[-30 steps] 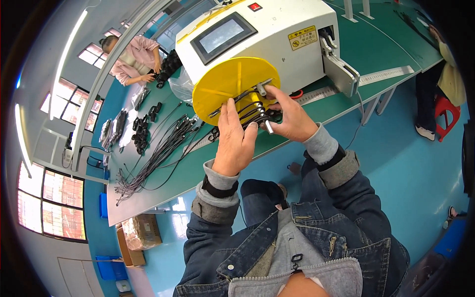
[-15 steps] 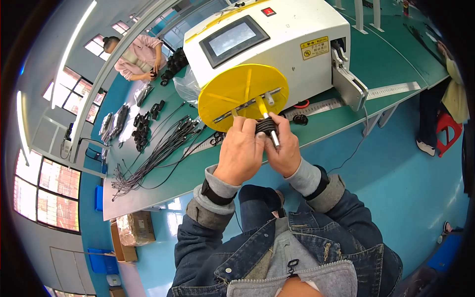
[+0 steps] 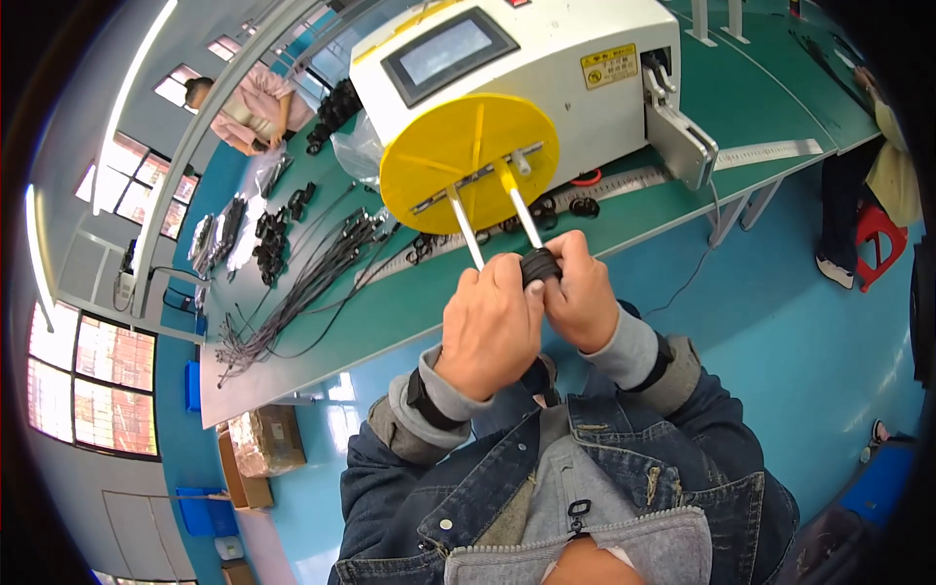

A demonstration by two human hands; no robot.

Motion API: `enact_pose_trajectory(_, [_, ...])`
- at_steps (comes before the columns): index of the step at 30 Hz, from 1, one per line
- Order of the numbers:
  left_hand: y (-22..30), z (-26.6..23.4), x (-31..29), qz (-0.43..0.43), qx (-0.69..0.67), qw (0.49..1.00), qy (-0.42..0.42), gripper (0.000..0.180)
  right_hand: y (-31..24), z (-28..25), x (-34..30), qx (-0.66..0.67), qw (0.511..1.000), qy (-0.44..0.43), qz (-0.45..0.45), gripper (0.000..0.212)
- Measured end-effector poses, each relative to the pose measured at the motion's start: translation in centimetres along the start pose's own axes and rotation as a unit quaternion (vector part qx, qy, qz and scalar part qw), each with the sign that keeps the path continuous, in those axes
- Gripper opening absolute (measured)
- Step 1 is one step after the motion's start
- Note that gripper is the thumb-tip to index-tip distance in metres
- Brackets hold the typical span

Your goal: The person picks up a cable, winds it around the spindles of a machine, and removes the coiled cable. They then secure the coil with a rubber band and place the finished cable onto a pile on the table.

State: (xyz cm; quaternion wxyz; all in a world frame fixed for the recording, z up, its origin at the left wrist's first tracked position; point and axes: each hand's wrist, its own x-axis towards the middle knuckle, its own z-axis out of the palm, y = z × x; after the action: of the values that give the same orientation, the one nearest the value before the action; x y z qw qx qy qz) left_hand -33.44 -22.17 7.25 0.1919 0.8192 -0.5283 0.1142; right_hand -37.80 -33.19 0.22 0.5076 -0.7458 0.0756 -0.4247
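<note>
My left hand (image 3: pixel 490 327) and my right hand (image 3: pixel 579 295) are pressed together, both closed on a small black coil of cable (image 3: pixel 539 264) held at the tips of two metal prongs (image 3: pixel 466 232). The prongs stick out from a yellow winding disc (image 3: pixel 470 146) on the front of a white machine (image 3: pixel 526 68) with a grey touch screen (image 3: pixel 448 52). The coil sits between my thumbs, mostly hidden by my fingers. The machine stands on a green workbench (image 3: pixel 390 302).
Several loose black cables (image 3: pixel 292 283) and bundled black coils (image 3: pixel 273 229) lie on the bench to the left. More small coils (image 3: pixel 561 207) rest under the disc. Another person (image 3: pixel 249 102) works at the far left end. A seated person (image 3: pixel 882 185) is at right. Cardboard boxes (image 3: pixel 258 444) stand on the floor.
Both hands have drawn back from the yellow disc along the prongs toward my body, carrying the black coil out to the prong tips. My head has also shifted nearer.
</note>
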Motion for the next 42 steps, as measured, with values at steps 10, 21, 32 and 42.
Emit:
enact_pose_trajectory(10, [-4.8,2.6,-3.0,-0.218,-0.587,0.712,-0.318,0.034,3.6,1.2,-2.9,0.04,0.991,-0.126,0.015,0.017])
enact_pose_trajectory(21, [-6.4,5.9,-4.4,-0.313,-0.5,0.662,-0.462,0.023,6.8,1.5,-4.8,-0.063,0.954,-0.288,-0.054,0.022])
enact_pose_trajectory(32, [-7.4,10.1,-6.8,-0.243,-0.519,0.712,-0.405,0.016,5.9,1.8,-6.6,-0.179,0.941,-0.288,0.001,0.026])
enact_pose_trajectory(42, [-7.9,9.6,-8.5,-0.355,-0.626,0.678,-0.151,0.012,8.8,5.6,3.1,-0.162,0.955,-0.238,-0.072,0.022])
